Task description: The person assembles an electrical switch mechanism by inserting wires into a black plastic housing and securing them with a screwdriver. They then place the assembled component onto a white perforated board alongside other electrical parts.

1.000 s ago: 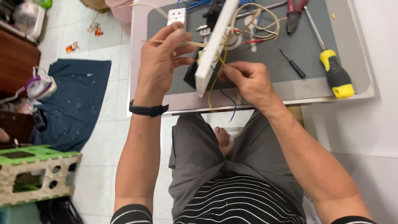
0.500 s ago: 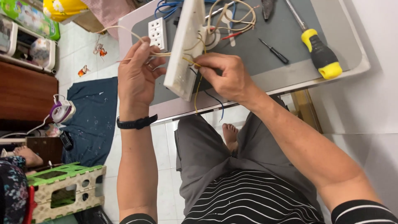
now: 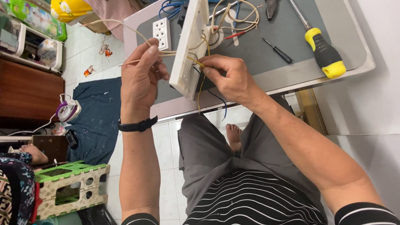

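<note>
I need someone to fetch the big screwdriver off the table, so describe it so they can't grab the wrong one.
Start at the grey-topped table and go to the side by the right hand. The big screwdriver lies near the table's edge there, apart from the hand. Its fat yellow-and-black handle marks it out from the small black screwdriver lying beside it.

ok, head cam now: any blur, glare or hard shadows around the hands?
Head view: even, soft light, no hard shadows; left hand, right hand and white panel are sharp; mild sheen on the grey tabletop, no blown glare; frame edges look slightly stretched.
</note>
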